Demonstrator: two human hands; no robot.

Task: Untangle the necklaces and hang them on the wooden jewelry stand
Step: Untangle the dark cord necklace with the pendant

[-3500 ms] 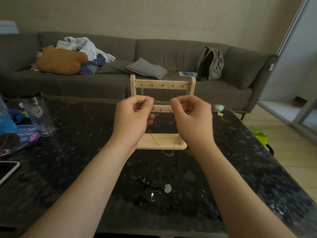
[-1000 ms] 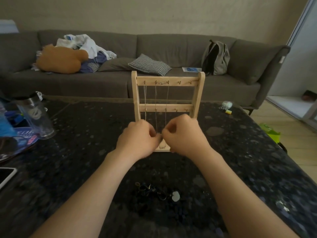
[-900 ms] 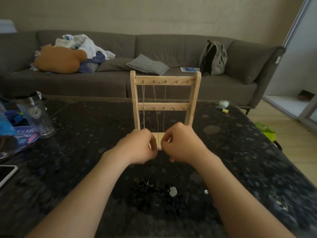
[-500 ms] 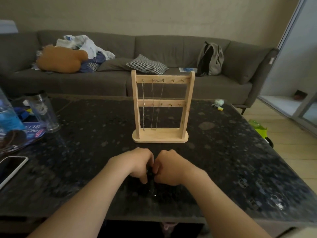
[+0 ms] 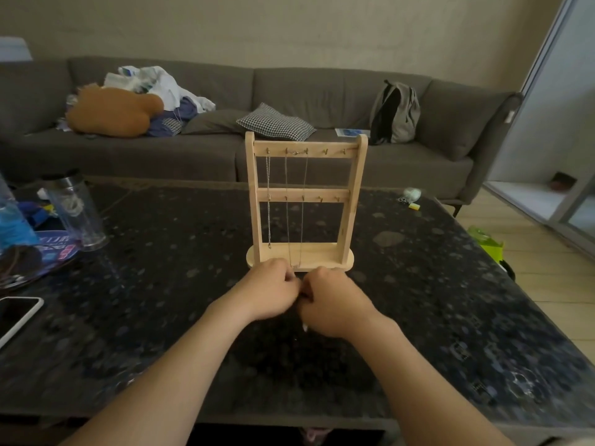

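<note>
The wooden jewelry stand [image 5: 351, 201] is upright at the middle of the dark stone table [image 5: 450, 300]. A thin chain [image 5: 268, 201] hangs from its top left hook. A second chain [image 5: 295, 207] loops down from the two hooks beside it to the base. My left hand [image 5: 273, 292] and my right hand [image 5: 333, 305] are fisted knuckle to knuckle just in front of the stand's base. They pinch the tangled necklaces between them, and most of the tangle is hidden. A small white pendant [image 5: 304, 326] pokes out under my right hand.
A phone [image 5: 16, 317] lies at the table's left edge. A clear tumbler [image 5: 75, 210], a blue bottle [image 5: 13, 226] and a magazine [image 5: 54, 249] stand at the left. Small trinkets [image 5: 410, 196] sit at the far right. A grey sofa [image 5: 193, 156] runs behind.
Both hands let go of the chain hung on the stand and dropped onto the tangle on the table. They have since come up toward the stand's base with it.
</note>
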